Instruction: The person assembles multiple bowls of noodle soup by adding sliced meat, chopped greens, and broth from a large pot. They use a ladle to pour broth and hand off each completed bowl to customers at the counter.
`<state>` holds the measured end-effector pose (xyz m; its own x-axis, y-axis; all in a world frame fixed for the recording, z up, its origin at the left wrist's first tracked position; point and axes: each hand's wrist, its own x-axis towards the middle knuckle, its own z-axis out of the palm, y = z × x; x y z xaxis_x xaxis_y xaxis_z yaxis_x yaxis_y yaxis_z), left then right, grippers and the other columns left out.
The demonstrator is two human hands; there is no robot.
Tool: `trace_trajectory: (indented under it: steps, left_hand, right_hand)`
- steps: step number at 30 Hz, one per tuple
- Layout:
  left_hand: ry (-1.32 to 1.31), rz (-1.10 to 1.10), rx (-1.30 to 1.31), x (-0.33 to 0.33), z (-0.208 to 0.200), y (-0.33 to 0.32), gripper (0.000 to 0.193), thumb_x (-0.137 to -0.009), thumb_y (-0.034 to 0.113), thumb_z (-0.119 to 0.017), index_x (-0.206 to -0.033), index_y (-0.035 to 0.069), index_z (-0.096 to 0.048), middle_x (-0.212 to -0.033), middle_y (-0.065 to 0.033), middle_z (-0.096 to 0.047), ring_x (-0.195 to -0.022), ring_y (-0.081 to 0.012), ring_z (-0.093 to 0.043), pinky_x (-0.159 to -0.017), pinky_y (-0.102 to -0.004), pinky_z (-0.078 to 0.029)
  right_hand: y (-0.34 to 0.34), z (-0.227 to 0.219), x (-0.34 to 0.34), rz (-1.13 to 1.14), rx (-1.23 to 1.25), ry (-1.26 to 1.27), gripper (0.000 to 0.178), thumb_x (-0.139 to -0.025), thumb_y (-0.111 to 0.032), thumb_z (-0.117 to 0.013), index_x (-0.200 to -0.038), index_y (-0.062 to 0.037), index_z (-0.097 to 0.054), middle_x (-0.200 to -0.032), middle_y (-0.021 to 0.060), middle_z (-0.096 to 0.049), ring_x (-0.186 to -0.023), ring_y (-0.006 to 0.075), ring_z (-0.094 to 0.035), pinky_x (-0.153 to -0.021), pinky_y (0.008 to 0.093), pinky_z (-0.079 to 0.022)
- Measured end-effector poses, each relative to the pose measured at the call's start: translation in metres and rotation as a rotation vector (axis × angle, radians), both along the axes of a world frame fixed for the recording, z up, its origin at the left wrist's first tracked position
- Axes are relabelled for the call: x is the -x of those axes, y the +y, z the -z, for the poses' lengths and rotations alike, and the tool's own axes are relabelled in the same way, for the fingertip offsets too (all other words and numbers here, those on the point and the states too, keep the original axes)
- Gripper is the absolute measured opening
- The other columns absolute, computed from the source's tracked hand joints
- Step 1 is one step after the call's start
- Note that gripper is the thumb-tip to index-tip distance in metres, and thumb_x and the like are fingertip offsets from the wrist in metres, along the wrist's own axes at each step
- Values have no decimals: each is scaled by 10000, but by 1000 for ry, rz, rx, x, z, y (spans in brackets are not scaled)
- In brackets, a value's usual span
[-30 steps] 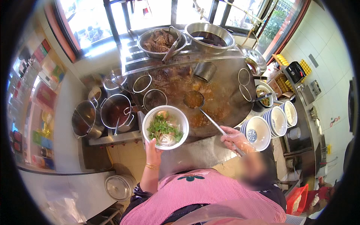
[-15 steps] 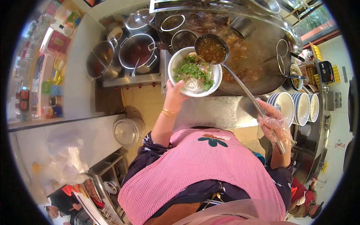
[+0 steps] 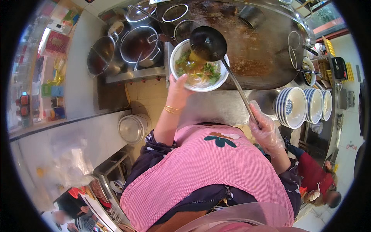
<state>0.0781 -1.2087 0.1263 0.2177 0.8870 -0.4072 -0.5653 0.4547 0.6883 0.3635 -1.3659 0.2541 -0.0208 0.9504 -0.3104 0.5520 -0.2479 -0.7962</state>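
Observation:
My left hand (image 3: 179, 91) grips the near left rim of a white bowl (image 3: 216, 86), thumb over the edge. White noodles (image 3: 198, 79) and chopped green herbs (image 3: 211, 72) lie in it, with broth around them. In my right hand (image 3: 266, 129), which wears a clear plastic glove, is the long metal handle of a ladle (image 3: 210, 44). Its dark scoop is tipped over the far side of the bowl, and yellowish broth runs from its lip onto the noodles. Behind the bowl lies a large wide pan of brown simmering broth (image 3: 255, 65).
Stacked white-and-blue bowls (image 3: 292, 108) stand to the right of my gloved hand. Steel pots (image 3: 141, 46) sit on the stove at the left. Wire strainers (image 3: 175, 13) rest at the pan's rim. A lidded bucket (image 3: 131, 128) is on the floor. Another person (image 3: 315, 174) is at the lower right.
The ladle, full of broth before, has tilted over the bowl and is emptying into it. My right hand has shifted left. The herbs have spread apart in the liquid.

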Motion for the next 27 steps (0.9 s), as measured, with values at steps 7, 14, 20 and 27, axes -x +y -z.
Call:
trace_trajectory:
  steps: [7, 14, 20, 27]
  left_hand:
    - [-7, 51, -48, 3, -2, 2, 662, -910, 299, -634, -1451, 110, -304, -1377, -141, -512, -1206, -314, -604, -863, -515, -605]
    - [5, 41, -8, 2, -1, 0, 653, -918, 312, -637, -1465, 128, -332, -1394, -109, -520, -1220, -292, -592, -908, -513, -583]
    - [53, 48, 9, 2, -3, 2, 708, -871, 330, -684, -1432, 152, -290, -1367, -125, -488, -1151, -289, -619, -771, -477, -618]
    - [32, 95, -45, 4, -3, 3, 599, -943, 324, -623, -1446, 164, -340, -1386, -97, -531, -1193, -292, -610, -840, -490, -600]
  right_hand:
    - [3, -1, -14, 14, -36, 47, 620, -874, 19, -620, -1471, -39, -463, -970, 97, -662, -753, 208, -627, -703, 283, -496]
    - [33, -20, -54, 477, 309, 1065, 618, -889, 5, -578, -1486, -15, -416, -805, 42, -606, -433, 44, -438, -356, 152, -310]
    - [59, 23, -73, 458, 269, 77, 466, -921, -14, -503, -1383, 45, -517, -787, 70, -647, -496, 114, -556, -447, 238, -460]
    - [63, 88, -88, 34, 151, -706, 451, -942, -109, -535, -1374, 21, -527, -1127, 248, -666, -792, 222, -686, -726, 303, -527]
